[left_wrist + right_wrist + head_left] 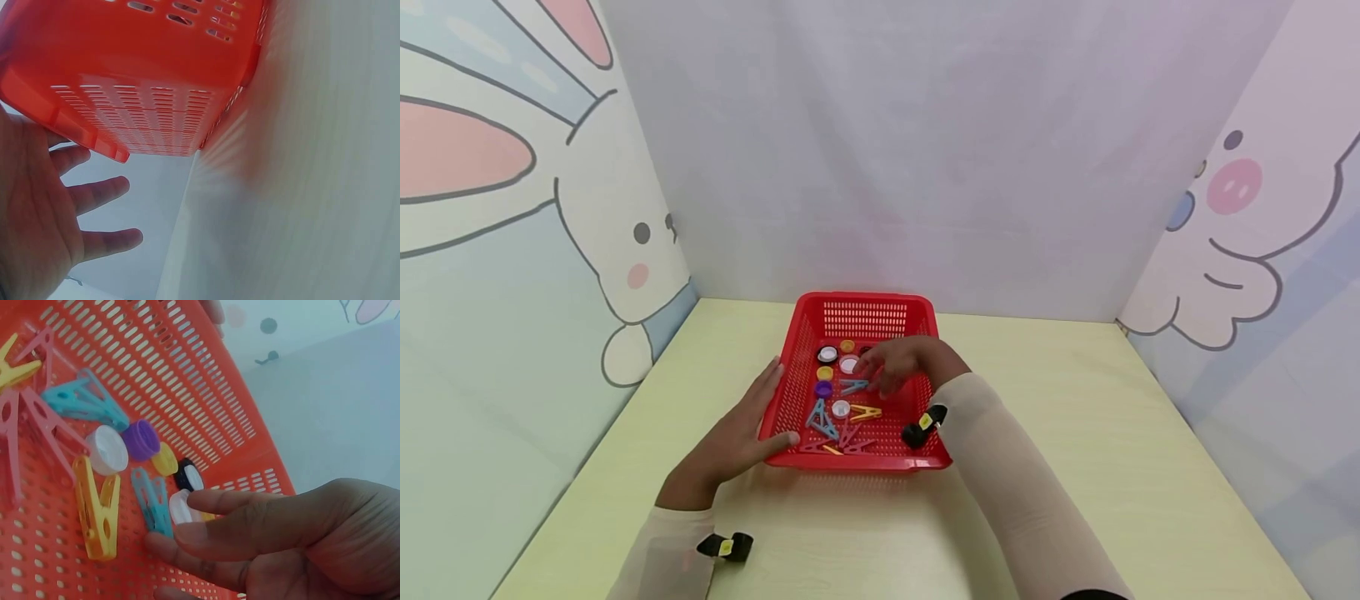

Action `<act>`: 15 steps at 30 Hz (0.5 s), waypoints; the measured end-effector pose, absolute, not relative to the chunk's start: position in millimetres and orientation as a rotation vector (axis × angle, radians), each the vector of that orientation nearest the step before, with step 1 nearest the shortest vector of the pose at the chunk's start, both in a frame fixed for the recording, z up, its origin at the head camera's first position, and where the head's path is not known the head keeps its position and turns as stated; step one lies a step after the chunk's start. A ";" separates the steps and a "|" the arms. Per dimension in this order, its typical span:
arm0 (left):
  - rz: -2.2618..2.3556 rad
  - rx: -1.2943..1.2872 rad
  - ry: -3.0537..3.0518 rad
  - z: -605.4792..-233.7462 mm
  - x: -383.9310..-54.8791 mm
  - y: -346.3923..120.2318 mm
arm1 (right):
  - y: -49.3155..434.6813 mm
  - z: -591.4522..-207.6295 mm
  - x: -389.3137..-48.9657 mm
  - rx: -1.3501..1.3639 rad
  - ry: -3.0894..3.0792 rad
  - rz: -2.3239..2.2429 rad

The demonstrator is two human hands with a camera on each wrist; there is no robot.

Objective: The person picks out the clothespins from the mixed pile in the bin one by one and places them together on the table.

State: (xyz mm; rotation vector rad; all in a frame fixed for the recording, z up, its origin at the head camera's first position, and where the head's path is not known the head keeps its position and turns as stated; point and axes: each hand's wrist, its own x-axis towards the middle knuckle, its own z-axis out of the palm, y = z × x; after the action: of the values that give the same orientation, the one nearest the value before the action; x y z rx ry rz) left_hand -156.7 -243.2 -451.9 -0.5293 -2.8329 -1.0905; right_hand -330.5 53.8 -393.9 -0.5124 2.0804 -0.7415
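Note:
A red plastic basket (867, 463) holds plastic clothespins and small round bottle caps. My left hand (747, 429) rests along its left side, thumb over the near-left rim; the left wrist view shows the hand's fingers (100, 195) spread outside the wall. Inside the basket, my right hand (895, 363) reaches down with loosely bent fingers around a light-blue clothespin (153, 503) and a white cap (180, 507). A fingertip is close to the clothespin's end; contact is unclear. Nearby are a yellow clothespin (99, 509), a purple cap (141, 440) and a clear white cap (107, 450).
Pink clothespins (47, 428) and another blue clothespin (86, 400) lie at the basket's near end. A black cap (185, 475) lies toward the far end. The basket stands on a pale wooden table (1075, 467), with a grey-white wall (925, 167) behind.

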 end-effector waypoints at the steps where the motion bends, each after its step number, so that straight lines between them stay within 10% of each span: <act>1: -1.091 -0.528 -2.833 -451.7 -156.8 -243.1 | 54.3 -394.5 -330.6 -0.508 2.083 -0.740; 15: -1.080 -0.526 -2.840 -451.8 -157.1 -242.8 | 57.3 -397.2 -331.9 -0.505 2.074 -0.716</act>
State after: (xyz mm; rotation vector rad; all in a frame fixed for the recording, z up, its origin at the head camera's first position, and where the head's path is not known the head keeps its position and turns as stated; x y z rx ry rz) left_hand -157.1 -242.8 -451.8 -0.5258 -2.8402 -1.0797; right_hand -331.9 57.3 -397.2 -0.5054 2.0739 -0.7155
